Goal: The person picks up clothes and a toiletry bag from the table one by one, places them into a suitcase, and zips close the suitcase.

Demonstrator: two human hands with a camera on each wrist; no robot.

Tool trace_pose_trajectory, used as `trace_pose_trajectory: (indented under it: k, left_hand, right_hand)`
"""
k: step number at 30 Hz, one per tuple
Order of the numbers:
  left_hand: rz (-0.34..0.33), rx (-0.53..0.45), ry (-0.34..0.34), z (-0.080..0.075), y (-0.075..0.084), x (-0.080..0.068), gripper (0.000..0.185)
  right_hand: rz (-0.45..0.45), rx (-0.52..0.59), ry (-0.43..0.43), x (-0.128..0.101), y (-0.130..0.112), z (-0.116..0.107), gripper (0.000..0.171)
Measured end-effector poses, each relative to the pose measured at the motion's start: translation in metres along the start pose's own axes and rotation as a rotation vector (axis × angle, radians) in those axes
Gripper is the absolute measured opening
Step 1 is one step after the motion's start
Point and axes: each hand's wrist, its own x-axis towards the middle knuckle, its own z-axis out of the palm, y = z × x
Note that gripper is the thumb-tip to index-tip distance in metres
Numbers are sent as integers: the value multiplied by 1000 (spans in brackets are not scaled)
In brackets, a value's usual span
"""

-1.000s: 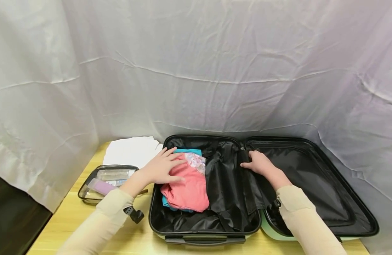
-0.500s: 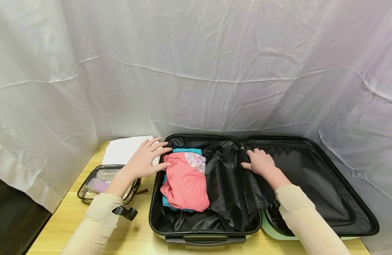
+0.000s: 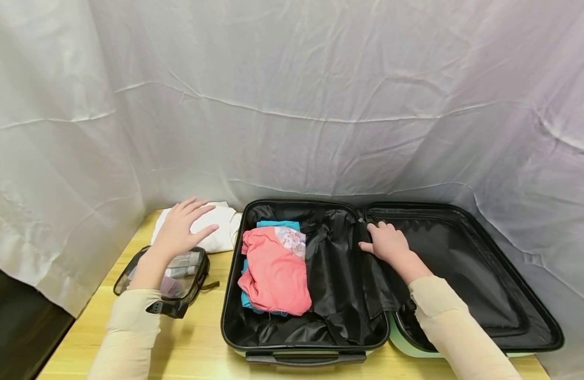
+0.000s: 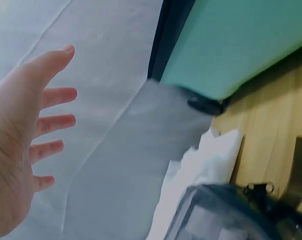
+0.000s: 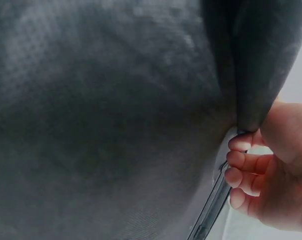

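The suitcase [image 3: 320, 279] lay open flat on the table [image 3: 197, 348], and it was the left hand [image 3: 180, 229] that had changed place: a second earlier it had been pressing flat on the pink garment [image 3: 275, 274] inside the suitcase's left half, half a second earlier it had crossed that half's left rim, and now it hovered outside the suitcase to the left, fingers straight and spread, holding nothing, above the folded white cloth [image 3: 216, 232] and just behind the clear toiletry pouch [image 3: 178, 274]. The left wrist view bore this out, showing the open palm [image 4: 20, 145] in the air with the white cloth [image 4: 206, 165] and the pouch's dark edge [image 4: 226, 215] below it. The right hand [image 3: 389, 244] had not shifted; its grip stayed curled on the black lining flap [image 3: 363, 274] at the suitcase's middle hinge, the fingertips [image 5: 241, 165] pinching the fabric edge in the right wrist view. The pink garment, with a teal one and a floral patch beneath it, remained settled in the suitcase's left half. I judged that the clothes were done with, and that the left hand was turning toward the things lying to the left of the suitcase.
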Motion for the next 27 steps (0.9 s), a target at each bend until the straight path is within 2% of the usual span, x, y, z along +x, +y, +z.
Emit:
trace_pose_trajectory:
  k: [5,10,13,17,22,27]
  left_hand:
    - [-98,-31,14,-1,-20,-7,54]
    - [-152,-82,69,2,-37,-9,51]
    - [-210,-140,100,4,-46,-8,51]
    - [-338,-217,120,5,-57,-8,55]
    - [-507,-294,105,4,-67,-9,63]
    - [-622,-362,87,5,-78,-9,69]
  right_hand:
    - [0,7,2,-1,-1,1,57]
    - [7,9,-1,-2,-2,-1,57]
    - [11,11,-6,-3,-2,-2,57]
    - [12,19,-9,-2,-2,-1,58]
    - [15,31,-11,-2,-1,1,59]
    - [21,44,-15,-2,0,1,59]
